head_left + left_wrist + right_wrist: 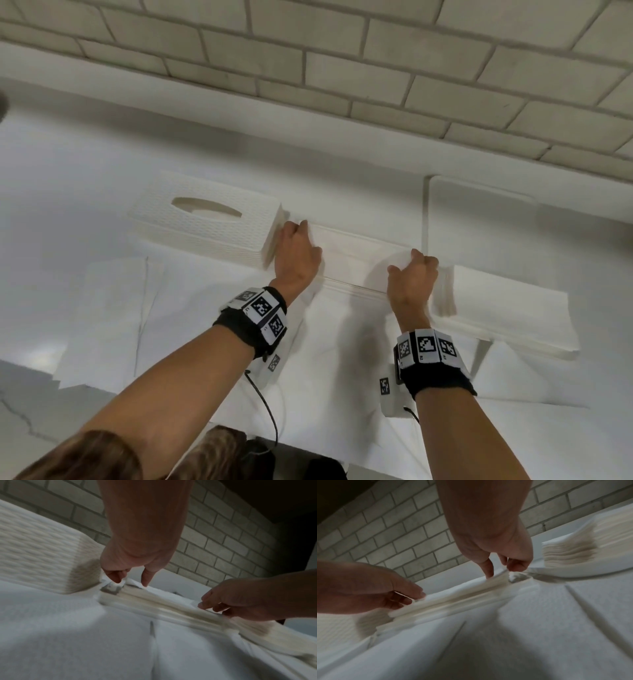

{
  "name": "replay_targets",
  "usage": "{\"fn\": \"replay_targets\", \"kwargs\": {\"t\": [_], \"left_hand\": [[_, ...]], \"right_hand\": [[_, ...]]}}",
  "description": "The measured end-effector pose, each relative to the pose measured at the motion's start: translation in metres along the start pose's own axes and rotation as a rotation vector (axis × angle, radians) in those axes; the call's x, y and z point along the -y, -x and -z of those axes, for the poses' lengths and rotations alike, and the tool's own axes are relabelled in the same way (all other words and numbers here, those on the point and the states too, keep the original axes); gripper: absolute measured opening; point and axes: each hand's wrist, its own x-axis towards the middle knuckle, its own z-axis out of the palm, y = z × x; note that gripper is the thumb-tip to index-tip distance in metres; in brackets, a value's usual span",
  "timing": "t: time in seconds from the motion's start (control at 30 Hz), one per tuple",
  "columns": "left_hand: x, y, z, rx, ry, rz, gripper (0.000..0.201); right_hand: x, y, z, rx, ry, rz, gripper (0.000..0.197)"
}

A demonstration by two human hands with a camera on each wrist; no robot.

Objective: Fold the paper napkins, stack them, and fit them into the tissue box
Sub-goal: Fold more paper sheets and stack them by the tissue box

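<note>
A white textured tissue box [205, 219] with an oval slot sits at the back left, also seen in the left wrist view [42, 555]. Right of it lies a low stack of folded napkins [352, 253]. My left hand [295, 236] pinches the stack's left end by the box, thumb on top and fingers curled at the end [130, 580]. At the other end of the stack [453, 599], my right hand [412, 265] grips in the same way [500, 571]. The stack [163, 604] rests on spread-out napkins.
A taller pile of folded napkins [507, 318] lies just right of my right hand, also in the right wrist view [570, 553]. A flat white panel [479, 212] lies at the back right. Unfolded napkins [113, 308] cover the near table. A brick wall [342, 68] stands behind.
</note>
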Motion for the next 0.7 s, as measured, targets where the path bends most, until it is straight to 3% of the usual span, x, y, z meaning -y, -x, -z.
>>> {"fn": "replay_targets", "kwargs": {"t": [0.13, 0.23, 0.37, 0.47, 0.6, 0.7], "left_hand": [[0.005, 0.026, 0.035, -0.056, 0.28, -0.033, 0.049], [0.028, 0.057, 0.073, -0.144, 0.443, -0.021, 0.041], [0.079, 0.098, 0.124, -0.327, 0.586, 0.092, 0.029], [0.124, 0.12, 0.155, -0.428, 0.581, 0.17, 0.022], [0.179, 0.133, 0.18, -0.48, 0.544, 0.288, 0.024], [0.211, 0.137, 0.191, -0.483, 0.551, 0.351, 0.024]], "right_hand": [[0.02, 0.014, 0.007, -0.166, -0.062, 0.088, 0.044], [0.055, 0.046, 0.002, -0.16, -0.181, 0.214, 0.028], [0.117, 0.11, -0.034, 0.014, -0.276, 0.429, 0.012], [0.155, 0.162, -0.082, 0.232, -0.234, 0.547, 0.009], [0.183, 0.212, -0.154, 0.557, 0.035, 0.563, 0.027], [0.196, 0.223, -0.191, 0.665, 0.118, 0.468, 0.048]]}}
